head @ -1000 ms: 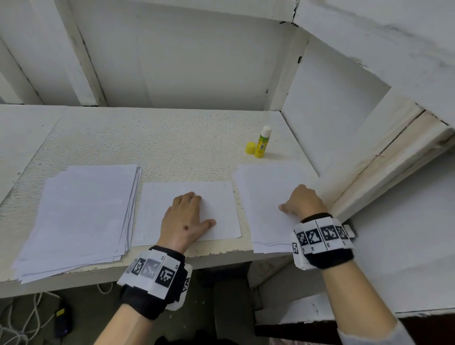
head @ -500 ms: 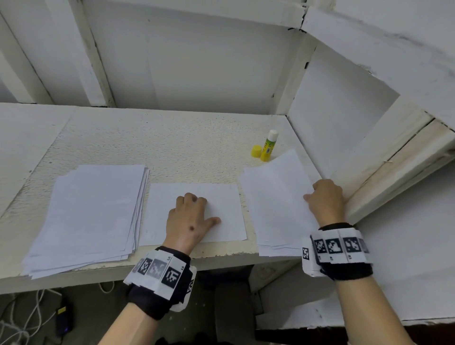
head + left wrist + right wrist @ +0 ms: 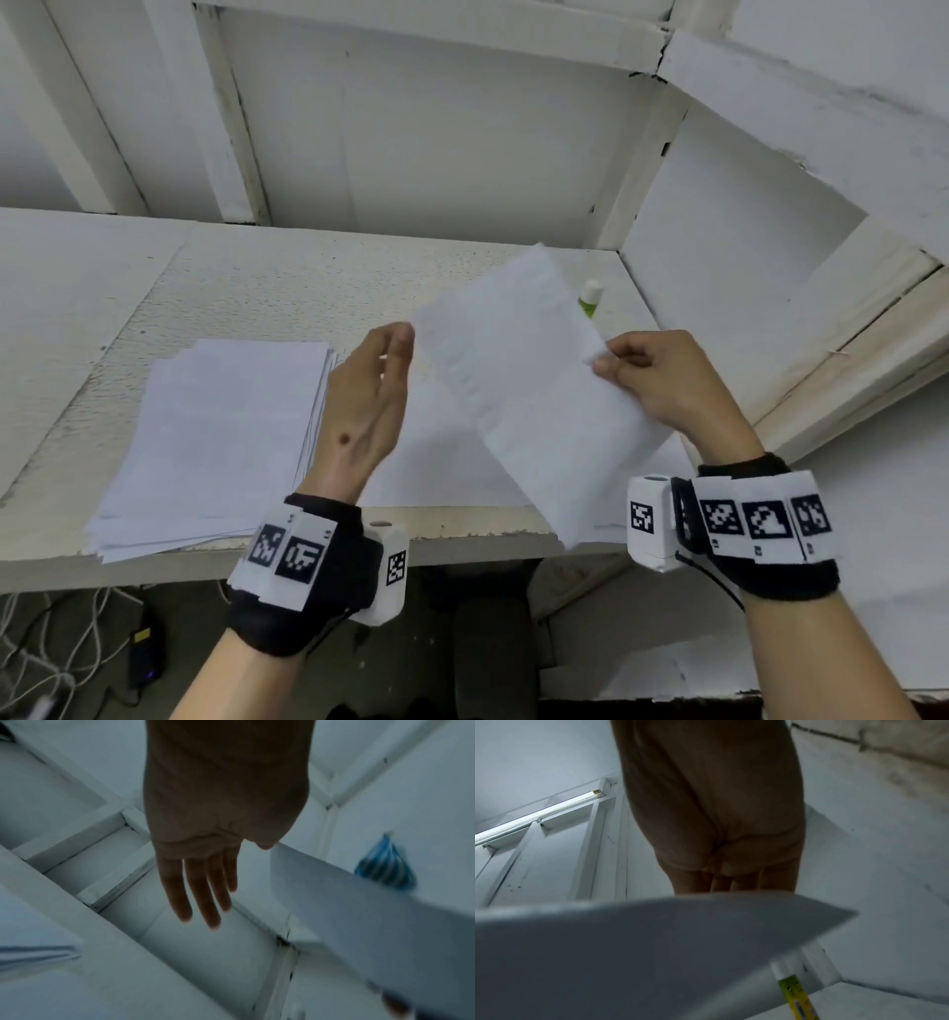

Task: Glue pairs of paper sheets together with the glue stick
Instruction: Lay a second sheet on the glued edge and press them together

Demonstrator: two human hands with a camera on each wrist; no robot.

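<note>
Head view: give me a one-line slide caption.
Right hand lifts a paper sheet above the desk; open left hand reaches toward it.

Evenly and softly lit from above in the head view, whites bright yet free of glare; only faint shadows under the raised sheet [image 3: 518,390] and the left hand [image 3: 367,406]. Straight shelf [image 3: 246,288] edges bowed by wide-angle distortion toward the borders. Sheet edges smeared by motion blur, glue stick [image 3: 589,300] soft behind it. Both wrist views dim, bluish and grainy, with the left hand and the right hand [image 3: 716,811] backlit into dark, near-featureless shapes. Bright strip of a tube lamp [image 3: 539,819] glowing in the right wrist view. Near paper out of focus and grey in shade; background streaked with blur.
</note>
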